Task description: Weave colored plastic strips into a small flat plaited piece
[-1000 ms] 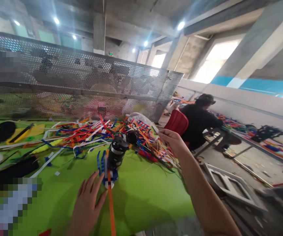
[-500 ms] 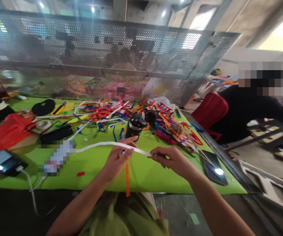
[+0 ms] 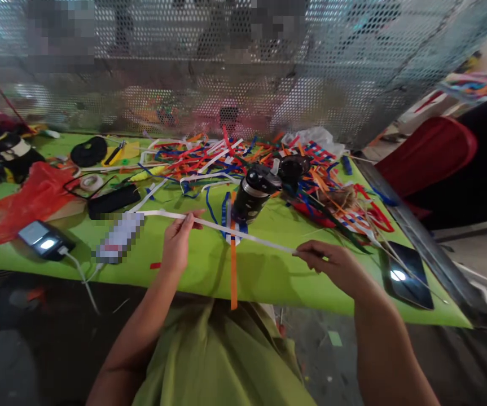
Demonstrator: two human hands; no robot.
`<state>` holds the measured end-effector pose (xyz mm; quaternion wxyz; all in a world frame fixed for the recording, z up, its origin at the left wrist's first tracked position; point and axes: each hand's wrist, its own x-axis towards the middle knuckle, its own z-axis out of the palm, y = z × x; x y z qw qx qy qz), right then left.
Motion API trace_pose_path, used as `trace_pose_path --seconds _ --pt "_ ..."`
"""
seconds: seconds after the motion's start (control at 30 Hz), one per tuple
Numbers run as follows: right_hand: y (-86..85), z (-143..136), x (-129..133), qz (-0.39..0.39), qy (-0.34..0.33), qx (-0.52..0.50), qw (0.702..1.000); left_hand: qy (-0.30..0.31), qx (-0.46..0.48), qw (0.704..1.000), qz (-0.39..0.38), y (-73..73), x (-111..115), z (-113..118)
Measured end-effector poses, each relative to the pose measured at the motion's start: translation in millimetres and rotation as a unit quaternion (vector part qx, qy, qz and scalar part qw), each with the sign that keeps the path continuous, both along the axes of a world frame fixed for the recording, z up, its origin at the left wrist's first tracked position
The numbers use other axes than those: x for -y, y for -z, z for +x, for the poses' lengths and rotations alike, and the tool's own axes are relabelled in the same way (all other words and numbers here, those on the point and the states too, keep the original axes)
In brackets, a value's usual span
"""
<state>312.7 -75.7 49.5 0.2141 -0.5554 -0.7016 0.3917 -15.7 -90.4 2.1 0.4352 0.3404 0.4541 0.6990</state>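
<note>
A long white strip [image 3: 255, 239] stretches nearly straight between my two hands above the green table [image 3: 201, 270]. My left hand [image 3: 178, 239] pinches it between thumb and finger, and its free part runs on leftward. At the strip's right end, the fingertips of my right hand [image 3: 328, 260] are closed on it. Below the strip lies a small piece of blue and white strips, with an orange strip [image 3: 233, 276] hanging from it toward the table's front edge. A black bottle [image 3: 251, 194] stands just behind, partly over the blue strips.
Colourful loose strips [image 3: 192, 158] are heaped at the back, before a perforated metal screen [image 3: 201, 84]. Left are a red plastic bag [image 3: 27, 197], a black case [image 3: 114, 201] and a power bank [image 3: 45, 239] with a cable. A phone [image 3: 410, 276] lies right, near a red chair [image 3: 433, 152].
My hands have moved apart, the left one leftward and the right one rightward, and the curved white strip is now drawn straight. The head view has tilted down.
</note>
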Motion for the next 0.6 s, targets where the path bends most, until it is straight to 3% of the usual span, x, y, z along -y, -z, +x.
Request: trace_pose_path --seconds 0.23,0.47,0.6 --pt "9.5 10.2 -1.9 0.024 0.041 -0.001 0.999 -0.004 -0.005 1.0 -0.023 12.7 -7.0 -1.9" --pt "10.0 10.2 -4.0 0.028 0.05 0.002 0.998 0.021 -0.011 0.999 -0.03 8.4 -10.0 -8.5" --pt "14.1 14.8 -4.6 0.02 0.074 -0.024 0.997 0.0 0.009 1.0 -0.013 3.2 -16.5 -17.5"
